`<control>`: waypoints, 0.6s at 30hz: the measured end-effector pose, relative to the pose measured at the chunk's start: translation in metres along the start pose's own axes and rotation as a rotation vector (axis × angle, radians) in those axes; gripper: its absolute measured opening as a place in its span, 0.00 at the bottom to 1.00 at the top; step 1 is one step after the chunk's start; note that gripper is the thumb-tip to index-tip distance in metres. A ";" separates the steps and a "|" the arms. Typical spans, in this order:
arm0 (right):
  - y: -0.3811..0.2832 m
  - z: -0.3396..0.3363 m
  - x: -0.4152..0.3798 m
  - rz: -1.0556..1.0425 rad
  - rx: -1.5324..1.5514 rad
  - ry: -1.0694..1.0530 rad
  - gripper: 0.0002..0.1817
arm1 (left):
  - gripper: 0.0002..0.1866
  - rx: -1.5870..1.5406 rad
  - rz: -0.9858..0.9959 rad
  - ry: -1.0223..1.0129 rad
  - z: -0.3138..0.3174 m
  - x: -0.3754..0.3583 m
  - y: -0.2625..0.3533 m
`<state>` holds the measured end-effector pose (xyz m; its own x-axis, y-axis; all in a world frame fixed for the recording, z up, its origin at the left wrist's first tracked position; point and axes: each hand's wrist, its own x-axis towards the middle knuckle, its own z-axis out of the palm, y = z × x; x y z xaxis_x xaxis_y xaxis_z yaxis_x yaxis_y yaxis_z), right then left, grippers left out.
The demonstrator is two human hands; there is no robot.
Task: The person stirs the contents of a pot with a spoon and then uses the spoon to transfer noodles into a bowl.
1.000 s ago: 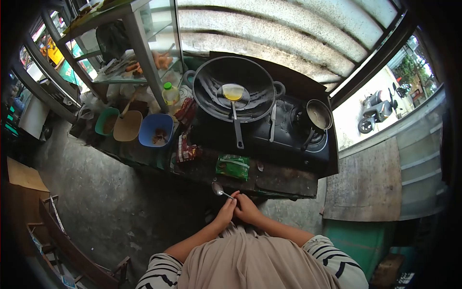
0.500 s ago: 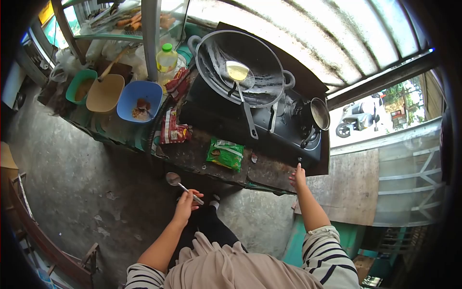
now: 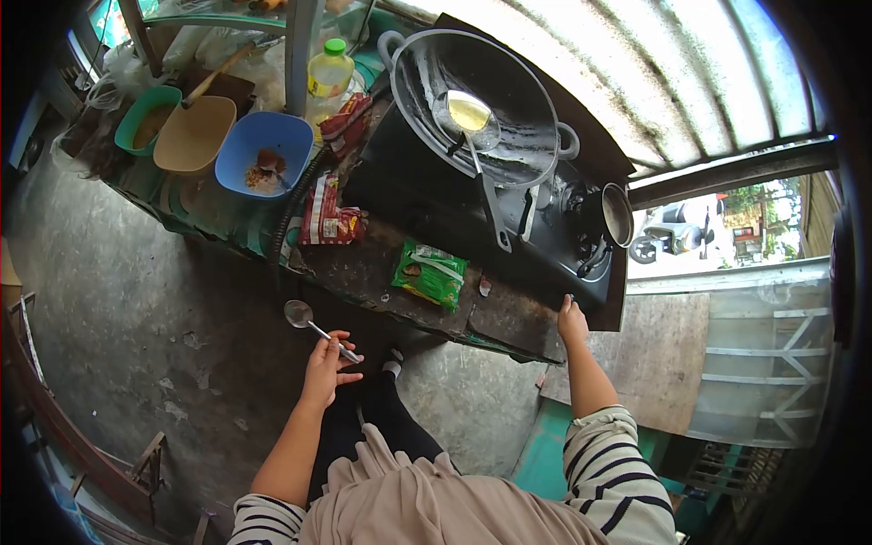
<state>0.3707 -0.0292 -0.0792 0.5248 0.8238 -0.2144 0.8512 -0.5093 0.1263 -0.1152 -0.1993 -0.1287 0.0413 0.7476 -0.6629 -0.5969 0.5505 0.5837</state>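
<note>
My left hand (image 3: pixel 323 372) is closed around the handle of a metal spoon (image 3: pixel 297 314), held over the floor in front of the counter. At the stove's (image 3: pixel 538 280) front right corner, my right hand (image 3: pixel 572 321) has its fingers closed at the control knob, which they hide. A large dark wok (image 3: pixel 518 74) stands on the left burner. Inside it rests a black-handled ladle (image 3: pixel 491 207) with yellow contents in its bowl. On the right burner side sits a small pan (image 3: pixel 619 216), tilted in view.
A green packet (image 3: pixel 431 275) and red packets (image 3: pixel 330 218) lie on the counter. To the left stand blue (image 3: pixel 238 154), beige (image 3: pixel 193 136) and green (image 3: pixel 136 113) bowls. Behind them is a green-capped bottle (image 3: pixel 330 73). A wooden panel (image 3: pixel 640 359) borders the right side.
My right hand has reached the stove's front knob and its fingers have closed there. The spoon in my left hand has shifted slightly left and up. The camera view has shifted a little.
</note>
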 end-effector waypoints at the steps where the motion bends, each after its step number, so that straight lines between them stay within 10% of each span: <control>1: -0.001 0.000 0.000 0.003 -0.002 0.007 0.34 | 0.15 0.013 -0.012 -0.017 -0.001 0.001 -0.002; 18: 0.000 0.006 0.004 -0.030 0.014 0.073 0.35 | 0.34 0.064 0.075 -0.113 -0.011 0.010 -0.013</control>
<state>0.3729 -0.0279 -0.0855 0.4983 0.8546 -0.1461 0.8668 -0.4871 0.1068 -0.1162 -0.2031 -0.1482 0.0901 0.8227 -0.5612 -0.5496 0.5110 0.6609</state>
